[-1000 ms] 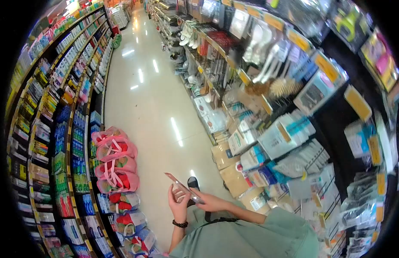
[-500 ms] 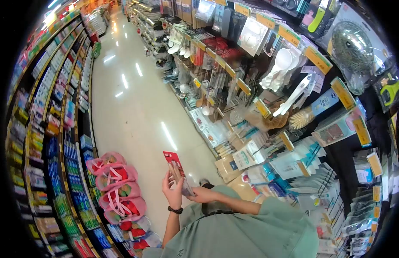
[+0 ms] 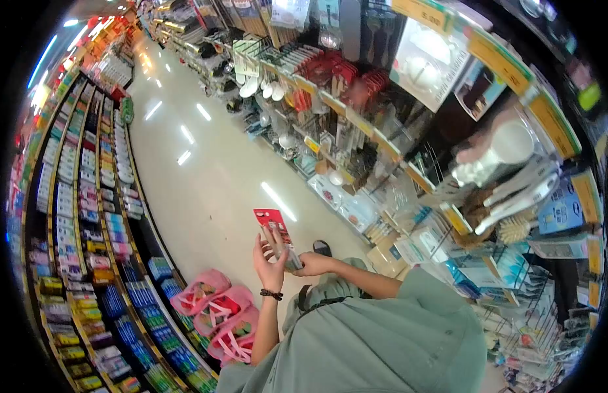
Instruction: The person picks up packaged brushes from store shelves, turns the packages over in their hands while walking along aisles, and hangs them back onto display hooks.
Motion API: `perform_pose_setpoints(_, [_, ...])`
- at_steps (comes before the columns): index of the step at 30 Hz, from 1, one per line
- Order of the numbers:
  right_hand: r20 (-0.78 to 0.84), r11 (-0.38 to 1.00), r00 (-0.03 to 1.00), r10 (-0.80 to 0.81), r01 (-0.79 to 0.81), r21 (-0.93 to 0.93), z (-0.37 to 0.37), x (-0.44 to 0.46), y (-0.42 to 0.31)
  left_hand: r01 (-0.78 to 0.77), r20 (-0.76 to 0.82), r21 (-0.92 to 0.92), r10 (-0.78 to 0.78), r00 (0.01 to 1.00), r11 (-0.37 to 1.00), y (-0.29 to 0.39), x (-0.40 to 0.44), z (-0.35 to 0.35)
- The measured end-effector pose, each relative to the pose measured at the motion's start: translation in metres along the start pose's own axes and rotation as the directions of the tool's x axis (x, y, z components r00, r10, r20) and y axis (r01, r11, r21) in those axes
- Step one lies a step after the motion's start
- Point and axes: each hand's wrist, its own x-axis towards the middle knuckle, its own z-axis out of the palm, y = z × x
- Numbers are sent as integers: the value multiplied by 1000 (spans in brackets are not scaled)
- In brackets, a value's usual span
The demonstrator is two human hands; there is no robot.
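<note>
A long narrow package with a red card top [image 3: 270, 217] is held upright and slightly tilted in front of my body. My left hand [image 3: 270, 262], with a dark beaded bracelet at the wrist, has its fingers across the front of the package. My right hand [image 3: 312, 264] grips the package near its lower end. What the package contains is too small to make out. Below my hands is my green shirt [image 3: 376, 334].
Shelves of boxed and bottled goods [image 3: 88, 229] line the left side. Pink bags [image 3: 215, 308] hang low beside them. Racks of kitchen utensils [image 3: 343, 78] with yellow price tags run along the right. Pale floor [image 3: 212, 177] stretches between, with a sandal [image 3: 322, 247] near my hands.
The view has shifted and turned toward the right-hand racks, which look closer. The package's red card has become more visible since the earliest frame. Both hands still hold the package.
</note>
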Motion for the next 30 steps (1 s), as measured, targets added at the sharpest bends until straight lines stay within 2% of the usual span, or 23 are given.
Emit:
perform_pose_setpoints(3, [-93,997,996,-7,14,74,-29,48,14,-50,163,42,42,986,998,-3,69,12])
perform_pose_setpoints(5, [-183,988,983,33,-4,155,-44,72,38,-43,218,60,28,976,997,-15,107,35])
perform_pose_setpoints(6, [-145,968,976,163,-130,216,-69,69,22,-48,246,47,35,969,998,-25,126,50])
perform_pose_setpoints(9, [-318,942,928,197,-90,322,-94,87,49,-64,306,6,59,950,998,-19,175,87])
perform_pose_setpoints(12, [-581,939,795,174,44,341,-122,95,54,-128,341,-49,137,930,991,-6,218,121])
perform_pose_setpoints(16, [-777,937,578,252,55,345,-161,104,47,-205,402,-111,233,886,972,13,270,166])
perform_pose_setpoints(18, [-808,916,479,343,21,401,-172,115,52,-201,417,-150,246,875,968,22,292,184])
perform_pose_setpoints(20, [-841,916,387,378,-27,400,-188,130,60,-264,422,-163,309,852,951,36,311,193])
perform_pose_setpoints(23, [-880,899,281,383,105,425,-209,149,53,-331,393,-222,394,830,917,52,336,201])
perform_pose_setpoints(24, [-912,922,208,353,85,377,-219,149,27,-350,389,-240,420,820,906,59,343,198])
perform_pose_setpoints(27, [-884,899,167,437,-47,435,-233,158,-1,-375,388,-294,468,794,879,62,358,197])
perform_pose_setpoints(28, [-912,923,144,383,-21,385,-232,164,-3,-377,393,-308,478,785,874,60,361,194])
perform_pose_setpoints(30, [-915,921,119,386,2,389,-229,171,-16,-384,408,-307,485,774,871,58,366,185])
